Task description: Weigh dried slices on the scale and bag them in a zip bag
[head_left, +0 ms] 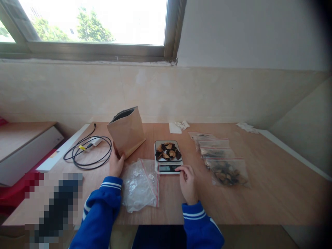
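Observation:
My left hand [116,164] is closed on the lower left edge of a brown kraft paper bag [127,133], thumb in front and fingers mostly hidden behind. The bag stands upright with its top gaping. My right hand [187,183] holds nothing; its index finger is stretched out and touches the right end of the front panel on a kitchen scale [168,168]. Dark-edged, pale dried slices [168,152], possibly mushroom, lie on the scale's tray. Between my hands, clear zip bags [140,190] with red seal lines lie flat, overlapping the scale's left side.
On the right, several filled zip bags [227,171] lie in an overlapping row. A coiled black cable [75,162] with a white adapter [95,141] sits at the left. Crumpled tissue [183,125] lies by the wall. A pixelated dark patch covers the front left.

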A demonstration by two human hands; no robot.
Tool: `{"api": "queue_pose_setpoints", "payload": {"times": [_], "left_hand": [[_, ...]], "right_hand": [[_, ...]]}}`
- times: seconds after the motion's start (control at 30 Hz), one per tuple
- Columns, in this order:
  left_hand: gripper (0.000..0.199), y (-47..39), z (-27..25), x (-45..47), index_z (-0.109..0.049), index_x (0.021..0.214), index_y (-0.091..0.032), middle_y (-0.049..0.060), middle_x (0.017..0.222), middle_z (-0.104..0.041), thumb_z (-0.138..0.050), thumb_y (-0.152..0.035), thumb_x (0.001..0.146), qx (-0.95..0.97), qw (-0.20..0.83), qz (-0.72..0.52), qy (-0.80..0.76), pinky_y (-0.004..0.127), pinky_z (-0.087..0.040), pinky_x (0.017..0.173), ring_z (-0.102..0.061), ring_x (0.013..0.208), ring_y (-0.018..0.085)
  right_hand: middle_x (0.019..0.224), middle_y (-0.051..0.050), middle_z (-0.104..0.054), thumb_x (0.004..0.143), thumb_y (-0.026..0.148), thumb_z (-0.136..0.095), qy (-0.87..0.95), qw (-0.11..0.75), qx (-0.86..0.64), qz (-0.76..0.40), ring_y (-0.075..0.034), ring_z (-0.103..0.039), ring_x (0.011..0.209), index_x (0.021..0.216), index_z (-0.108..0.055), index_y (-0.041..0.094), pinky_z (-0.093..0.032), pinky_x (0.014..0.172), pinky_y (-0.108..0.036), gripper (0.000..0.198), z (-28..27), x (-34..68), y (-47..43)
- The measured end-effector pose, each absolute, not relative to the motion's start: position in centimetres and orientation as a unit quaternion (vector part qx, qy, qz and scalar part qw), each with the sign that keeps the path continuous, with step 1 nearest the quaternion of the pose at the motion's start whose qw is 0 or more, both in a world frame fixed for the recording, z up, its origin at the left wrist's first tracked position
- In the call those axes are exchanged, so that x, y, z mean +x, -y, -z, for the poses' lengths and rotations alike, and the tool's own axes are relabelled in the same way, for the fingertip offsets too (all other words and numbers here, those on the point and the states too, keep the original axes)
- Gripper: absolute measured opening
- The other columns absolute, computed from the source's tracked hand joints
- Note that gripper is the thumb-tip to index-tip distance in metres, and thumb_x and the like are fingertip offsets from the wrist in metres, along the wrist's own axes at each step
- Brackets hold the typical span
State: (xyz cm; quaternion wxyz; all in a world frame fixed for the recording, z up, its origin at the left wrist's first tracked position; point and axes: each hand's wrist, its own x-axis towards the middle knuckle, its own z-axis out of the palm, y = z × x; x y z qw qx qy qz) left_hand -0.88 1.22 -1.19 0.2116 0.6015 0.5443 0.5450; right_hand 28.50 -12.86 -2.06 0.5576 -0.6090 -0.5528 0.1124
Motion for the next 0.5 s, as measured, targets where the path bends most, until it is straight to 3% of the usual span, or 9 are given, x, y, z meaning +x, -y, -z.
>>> {"api": "queue_pose_setpoints", "payload": {"times": [0.5], "left_hand": [[0.044, -1.43, 1.59, -1.14, -0.050, 0.117, -0.016, 0.012, 0.116, -0.058, -0.059, -0.026, 0.075, 0.610, 0.191, -0.534, -0.553, 0.051, -0.034, 0.107, -0.048, 0.124, 0.032]], "right_hand": [[0.087, -0.006, -0.057, 0.085, 0.013, -0.040, 0.540, 0.561, -0.617, -0.112, -0.022, -0.058, 0.087, 0.077, -0.062, 0.022, -0.046, 0.080, -0.037, 0.024, 1.76, 28.48, 12.98]]}}
